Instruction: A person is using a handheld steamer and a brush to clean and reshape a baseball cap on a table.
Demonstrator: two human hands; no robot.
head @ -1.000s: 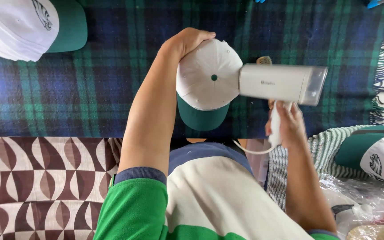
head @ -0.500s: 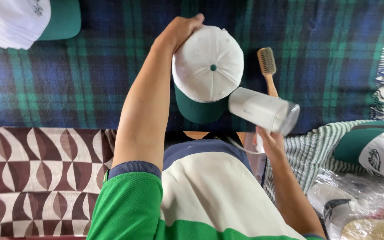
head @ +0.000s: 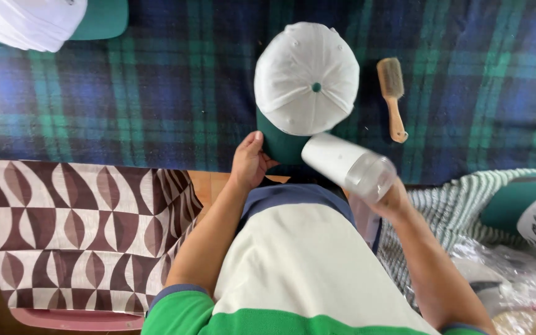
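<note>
A white cap (head: 307, 77) with a green brim sits on the blue and green plaid blanket (head: 175, 87). My left hand (head: 249, 162) grips the green brim at its near edge. My right hand (head: 392, 200) holds a white handheld steamer (head: 345, 166) with a clear end, tilted just below the cap's right side. A wooden brush (head: 393, 96) lies on the blanket to the right of the cap.
A stack of white caps with green brims (head: 38, 22) lies at the top left. Another green and white cap (head: 531, 214) rests on a striped cloth (head: 448, 223) at the right. A brown patterned cloth (head: 75, 229) covers the near left. Clear plastic bags (head: 516, 291) lie at the lower right.
My left hand slid from the cap's top down to its brim. The steamer swung from level beside the cap to a tilt below it, uncovering the brush.
</note>
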